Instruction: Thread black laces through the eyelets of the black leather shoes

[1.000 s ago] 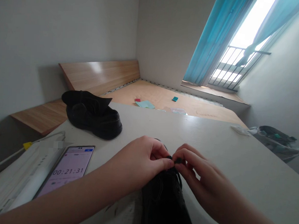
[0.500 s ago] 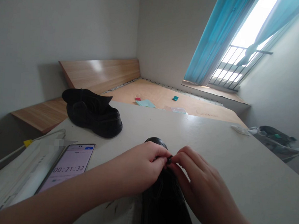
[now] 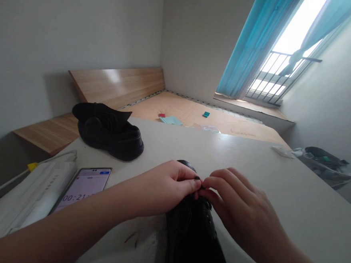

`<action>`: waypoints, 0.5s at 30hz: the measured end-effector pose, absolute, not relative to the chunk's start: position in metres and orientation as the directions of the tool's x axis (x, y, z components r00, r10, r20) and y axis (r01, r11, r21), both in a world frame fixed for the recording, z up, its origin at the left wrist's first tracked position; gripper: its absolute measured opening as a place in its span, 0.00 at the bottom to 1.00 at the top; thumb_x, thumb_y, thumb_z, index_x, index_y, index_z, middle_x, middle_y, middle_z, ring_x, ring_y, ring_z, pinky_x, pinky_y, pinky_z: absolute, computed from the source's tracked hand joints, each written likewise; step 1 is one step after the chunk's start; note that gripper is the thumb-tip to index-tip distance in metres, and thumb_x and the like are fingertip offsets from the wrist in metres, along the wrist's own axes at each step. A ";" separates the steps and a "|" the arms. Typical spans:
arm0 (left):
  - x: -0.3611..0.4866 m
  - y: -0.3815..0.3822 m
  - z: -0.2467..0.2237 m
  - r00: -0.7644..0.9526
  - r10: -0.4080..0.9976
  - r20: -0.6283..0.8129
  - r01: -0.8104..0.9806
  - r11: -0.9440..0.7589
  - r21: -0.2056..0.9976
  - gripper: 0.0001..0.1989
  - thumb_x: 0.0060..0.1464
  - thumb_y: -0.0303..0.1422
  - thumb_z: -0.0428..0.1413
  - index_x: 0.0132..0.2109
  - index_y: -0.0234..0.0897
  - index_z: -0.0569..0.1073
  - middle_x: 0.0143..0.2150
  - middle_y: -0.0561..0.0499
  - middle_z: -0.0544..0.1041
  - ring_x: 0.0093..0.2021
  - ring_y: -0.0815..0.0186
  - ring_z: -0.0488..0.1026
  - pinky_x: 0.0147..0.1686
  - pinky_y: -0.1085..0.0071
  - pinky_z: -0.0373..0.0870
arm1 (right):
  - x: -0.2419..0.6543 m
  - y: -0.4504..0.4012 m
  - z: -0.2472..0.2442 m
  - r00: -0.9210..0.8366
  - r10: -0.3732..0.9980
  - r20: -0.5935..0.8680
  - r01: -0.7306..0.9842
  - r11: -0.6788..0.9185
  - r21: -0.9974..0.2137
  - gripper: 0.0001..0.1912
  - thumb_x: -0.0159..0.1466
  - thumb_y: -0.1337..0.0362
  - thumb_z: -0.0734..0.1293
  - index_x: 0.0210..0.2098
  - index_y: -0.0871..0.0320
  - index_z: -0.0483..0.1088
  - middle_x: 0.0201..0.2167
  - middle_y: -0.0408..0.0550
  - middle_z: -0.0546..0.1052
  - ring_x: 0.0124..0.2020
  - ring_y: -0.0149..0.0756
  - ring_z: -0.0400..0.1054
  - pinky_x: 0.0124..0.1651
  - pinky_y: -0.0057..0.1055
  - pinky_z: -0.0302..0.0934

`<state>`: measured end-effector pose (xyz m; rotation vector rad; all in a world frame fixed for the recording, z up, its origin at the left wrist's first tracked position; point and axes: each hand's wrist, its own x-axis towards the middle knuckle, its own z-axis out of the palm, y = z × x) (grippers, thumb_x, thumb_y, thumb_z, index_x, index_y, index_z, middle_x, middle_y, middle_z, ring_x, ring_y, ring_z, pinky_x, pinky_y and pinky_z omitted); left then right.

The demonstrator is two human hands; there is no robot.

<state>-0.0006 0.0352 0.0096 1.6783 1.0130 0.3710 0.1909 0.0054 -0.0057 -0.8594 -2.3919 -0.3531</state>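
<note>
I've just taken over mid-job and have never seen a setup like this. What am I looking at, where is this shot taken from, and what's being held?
This is a single view from a camera worn on a person's head, looking forward and down, so the arms at the bottom are that person's own. There is no machine, only two bare hands. The left hand pinches what looks like a thin black lace at the top of a black lace-up shoe, and the fingers of the right hand are right beside it. On the white table there are also a second black shoe and a phone showing a timer, partly hidden by the left arm.
</note>
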 end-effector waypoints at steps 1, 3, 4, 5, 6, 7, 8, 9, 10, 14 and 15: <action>-0.001 0.035 0.010 0.587 0.775 -0.233 0.433 -0.058 0.899 0.16 0.60 0.40 0.49 0.33 0.34 0.75 0.27 0.53 0.70 0.31 0.66 0.64 0.35 0.70 0.60 | 0.191 0.005 -0.005 -0.638 0.499 0.587 0.646 0.762 0.055 0.07 0.70 0.69 0.59 0.36 0.60 0.67 0.30 0.48 0.72 0.31 0.36 0.64 0.31 0.32 0.56; -0.002 0.035 0.011 0.587 0.782 -0.211 0.431 -0.081 0.899 0.15 0.59 0.38 0.50 0.33 0.34 0.75 0.28 0.53 0.70 0.31 0.66 0.64 0.34 0.70 0.59 | 0.190 0.004 -0.004 -0.640 0.490 0.592 0.647 0.759 0.071 0.07 0.70 0.70 0.59 0.36 0.60 0.66 0.30 0.49 0.72 0.31 0.37 0.63 0.30 0.32 0.56; -0.003 0.035 0.012 0.585 0.786 -0.201 0.431 -0.091 0.898 0.14 0.59 0.37 0.50 0.33 0.34 0.75 0.28 0.53 0.70 0.31 0.66 0.63 0.34 0.70 0.59 | 0.189 0.003 -0.004 -0.640 0.478 0.602 0.647 0.757 0.087 0.06 0.70 0.70 0.59 0.36 0.60 0.66 0.30 0.49 0.72 0.31 0.37 0.63 0.30 0.32 0.56; -0.003 0.035 0.012 0.583 0.789 -0.195 0.431 -0.097 0.897 0.14 0.59 0.37 0.50 0.32 0.34 0.75 0.28 0.54 0.70 0.31 0.67 0.63 0.33 0.71 0.58 | 0.189 0.003 -0.004 -0.644 0.458 0.613 0.644 0.758 0.110 0.05 0.69 0.70 0.60 0.37 0.61 0.66 0.30 0.49 0.73 0.31 0.37 0.63 0.30 0.32 0.56; -0.004 0.035 0.013 0.583 0.789 -0.194 0.430 -0.097 0.898 0.14 0.59 0.37 0.50 0.32 0.34 0.74 0.27 0.54 0.70 0.31 0.67 0.63 0.32 0.71 0.58 | 0.189 0.002 -0.005 -0.650 0.437 0.622 0.638 0.759 0.134 0.04 0.69 0.71 0.61 0.37 0.61 0.66 0.30 0.49 0.73 0.31 0.38 0.63 0.30 0.33 0.56; -0.004 0.035 0.013 0.588 0.786 -0.193 0.424 -0.096 0.901 0.14 0.59 0.38 0.51 0.31 0.34 0.74 0.27 0.54 0.69 0.30 0.67 0.63 0.32 0.71 0.58 | 0.189 0.001 -0.006 -0.655 0.415 0.631 0.633 0.758 0.159 0.02 0.68 0.71 0.62 0.38 0.61 0.66 0.30 0.50 0.73 0.32 0.38 0.64 0.31 0.33 0.56; -0.005 0.035 0.013 0.597 0.779 -0.192 0.413 -0.093 0.906 0.14 0.58 0.38 0.51 0.32 0.34 0.74 0.27 0.54 0.69 0.30 0.67 0.63 0.32 0.71 0.58 | 0.188 0.000 -0.006 -0.662 0.396 0.636 0.629 0.755 0.184 0.01 0.68 0.71 0.63 0.38 0.62 0.66 0.30 0.50 0.73 0.32 0.38 0.64 0.31 0.34 0.56; -0.005 0.035 0.012 0.608 0.770 -0.193 0.399 -0.087 0.913 0.14 0.58 0.38 0.52 0.32 0.34 0.75 0.26 0.54 0.69 0.29 0.67 0.62 0.32 0.71 0.59 | 0.188 -0.001 -0.007 -0.667 0.386 0.637 0.626 0.754 0.199 0.01 0.67 0.71 0.63 0.39 0.62 0.66 0.30 0.50 0.73 0.32 0.39 0.64 0.31 0.34 0.56; -0.006 0.036 0.011 0.619 0.762 -0.191 0.381 -0.079 0.921 0.13 0.57 0.38 0.52 0.33 0.33 0.75 0.27 0.54 0.70 0.29 0.68 0.62 0.32 0.70 0.59 | 0.188 -0.002 -0.008 -0.665 0.389 0.638 0.628 0.753 0.195 0.01 0.67 0.71 0.64 0.39 0.62 0.66 0.30 0.50 0.73 0.32 0.38 0.64 0.31 0.34 0.56; -0.007 0.038 0.007 0.618 0.764 -0.185 0.341 -0.048 0.939 0.12 0.54 0.38 0.55 0.35 0.33 0.77 0.28 0.53 0.72 0.29 0.67 0.64 0.32 0.70 0.60 | 0.186 -0.005 -0.007 -0.614 0.533 0.582 0.634 0.772 -0.039 0.02 0.68 0.66 0.64 0.39 0.59 0.66 0.31 0.47 0.73 0.32 0.36 0.65 0.30 0.32 0.58; -0.006 0.038 0.007 0.609 0.772 -0.183 0.341 -0.046 0.939 0.12 0.53 0.38 0.55 0.34 0.33 0.77 0.28 0.53 0.72 0.29 0.68 0.64 0.31 0.70 0.59 | 0.186 -0.005 -0.007 -0.603 0.572 0.556 0.632 0.768 -0.104 0.02 0.67 0.66 0.64 0.39 0.58 0.65 0.32 0.46 0.73 0.32 0.36 0.65 0.30 0.31 0.59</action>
